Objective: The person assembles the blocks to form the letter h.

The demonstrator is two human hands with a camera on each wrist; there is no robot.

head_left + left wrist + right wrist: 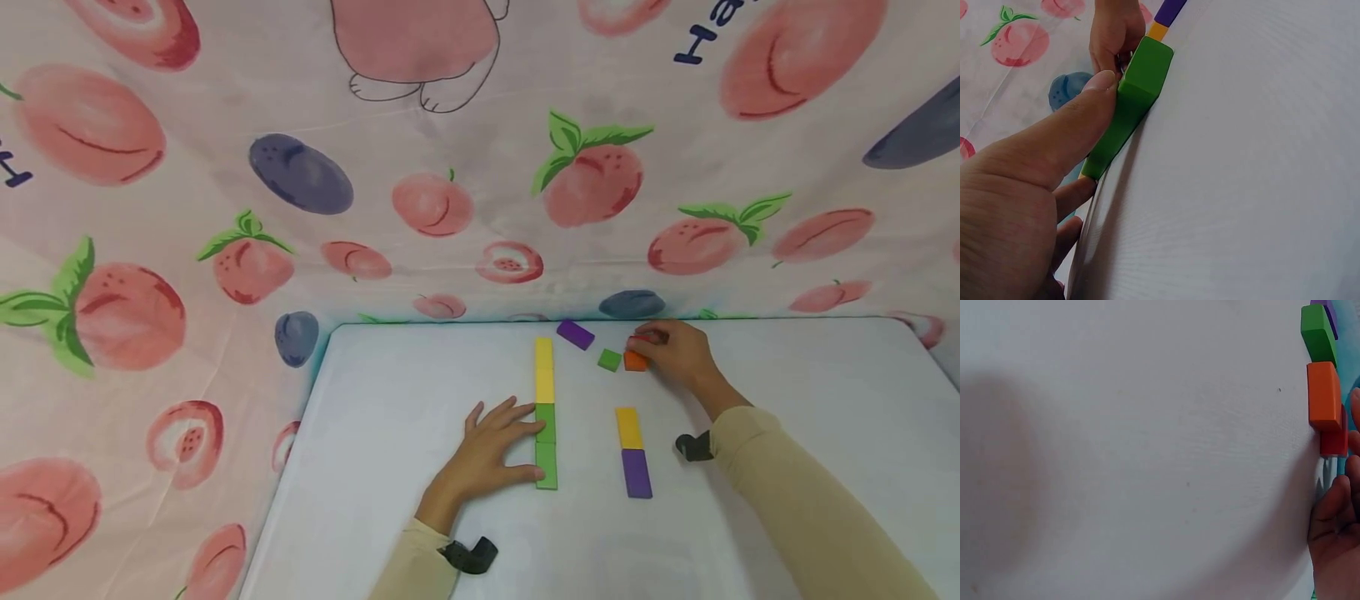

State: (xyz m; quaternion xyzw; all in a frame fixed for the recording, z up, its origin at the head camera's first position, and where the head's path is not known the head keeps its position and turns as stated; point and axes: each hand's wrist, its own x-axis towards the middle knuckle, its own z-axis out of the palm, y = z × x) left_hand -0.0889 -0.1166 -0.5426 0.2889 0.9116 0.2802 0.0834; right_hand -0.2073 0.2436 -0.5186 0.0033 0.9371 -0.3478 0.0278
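A straight row of two yellow blocks (543, 370) and two green blocks (546, 465) lies on the white table. My left hand (487, 450) is at the row's left side with fingers spread, the thumb and a finger touching the green blocks. At the far side, my right hand (678, 354) has its fingers curled at a red block (1334, 442), which it pinches; the fingers partly hide it. Against the red block sits an orange block (1324, 395), and a small green block (609, 360) lies just left of it. A purple block (575, 335) lies tilted beyond.
Between the hands, a yellow block (629, 428) and a purple block (637, 473) lie end to end. The white table (360, 400) ends at a fruit-print cloth (435, 250) behind and to the left. Black wrist mounts (471, 556) stick out from both sleeves.
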